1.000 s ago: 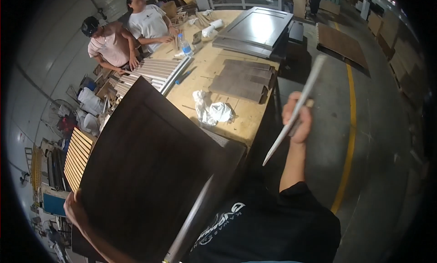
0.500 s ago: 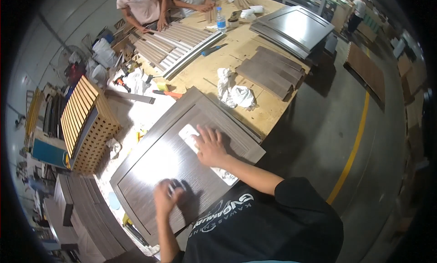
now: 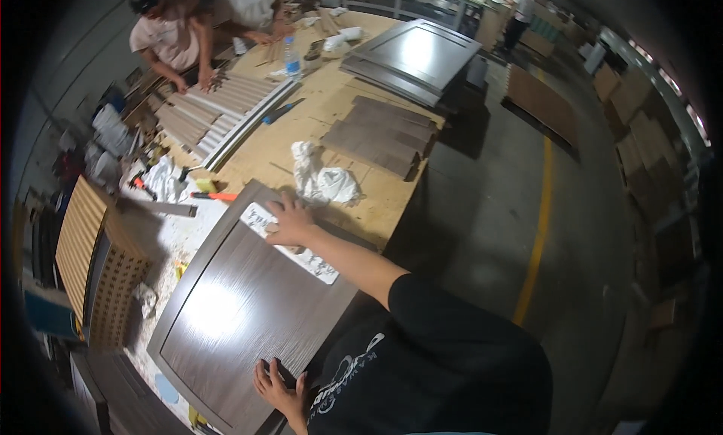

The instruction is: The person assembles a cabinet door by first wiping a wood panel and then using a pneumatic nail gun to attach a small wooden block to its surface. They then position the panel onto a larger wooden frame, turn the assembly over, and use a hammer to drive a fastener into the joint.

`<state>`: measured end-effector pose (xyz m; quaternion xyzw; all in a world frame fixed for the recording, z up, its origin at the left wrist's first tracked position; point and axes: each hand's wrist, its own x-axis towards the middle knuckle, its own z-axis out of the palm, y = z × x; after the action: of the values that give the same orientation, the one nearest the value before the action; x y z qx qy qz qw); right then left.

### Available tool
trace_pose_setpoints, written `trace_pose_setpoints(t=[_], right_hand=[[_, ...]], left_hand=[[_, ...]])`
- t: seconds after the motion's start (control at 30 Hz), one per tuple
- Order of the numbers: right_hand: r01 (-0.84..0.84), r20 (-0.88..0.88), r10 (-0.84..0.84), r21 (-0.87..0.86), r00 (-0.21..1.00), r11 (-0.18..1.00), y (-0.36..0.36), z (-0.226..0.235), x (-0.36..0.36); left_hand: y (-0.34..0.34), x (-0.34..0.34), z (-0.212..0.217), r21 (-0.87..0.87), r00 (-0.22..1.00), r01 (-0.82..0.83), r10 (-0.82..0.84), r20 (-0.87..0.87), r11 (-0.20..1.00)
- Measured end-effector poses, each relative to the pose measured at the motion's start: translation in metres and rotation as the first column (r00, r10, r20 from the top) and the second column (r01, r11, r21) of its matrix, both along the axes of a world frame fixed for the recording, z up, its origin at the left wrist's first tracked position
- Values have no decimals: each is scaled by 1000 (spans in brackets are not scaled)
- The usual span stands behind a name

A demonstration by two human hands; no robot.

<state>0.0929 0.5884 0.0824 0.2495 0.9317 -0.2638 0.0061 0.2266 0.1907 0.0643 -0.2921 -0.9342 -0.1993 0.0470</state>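
A dark grey-brown wood-grain panel (image 3: pixel 226 284) with a raised frame lies before me, glare on its recessed middle. A long white strip (image 3: pixel 315 266) with dark marks rests along the panel's right frame edge. My right hand (image 3: pixel 292 222) grips across this strip, thumb on its near side and fingers toward the frame; the palm covers part of it. Low on the panel, near my body, my left hand (image 3: pixel 279 390) has its fingers spread and holds nothing. Just past the panel lies a crumpled white cloth (image 3: pixel 337 185).
Thin brown boards (image 3: pixel 380 134) and stacked framed panels (image 3: pixel 422 51) occupy the table's far right. A water bottle (image 3: pixel 291 58) stands near slatted strips (image 3: pixel 218 107), where two people work. A slatted wooden block (image 3: pixel 113 284) stands left. Right of the table, the floor bears a yellow line (image 3: pixel 538 239).
My right hand and the white strip have shifted across the panel to its frame edge. My left hand has moved nearer my body and spread its fingers. The view has turned.
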Motion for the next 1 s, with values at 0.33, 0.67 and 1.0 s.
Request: trace_pose_setpoints(t=[0.33, 0.67, 1.0], right_hand=[[92, -344, -175, -244, 922, 965, 160, -20, 45], [337, 108, -334, -17, 937, 941, 438, -20, 114], [352, 12, -358, -220, 934, 910, 532, -94, 125]], left_hand=[[102, -15, 60, 473, 972, -65, -52, 231, 878], [407, 9, 71, 681, 488, -356, -493, 720, 641], [575, -10, -56, 397, 485, -553, -104, 868, 732]])
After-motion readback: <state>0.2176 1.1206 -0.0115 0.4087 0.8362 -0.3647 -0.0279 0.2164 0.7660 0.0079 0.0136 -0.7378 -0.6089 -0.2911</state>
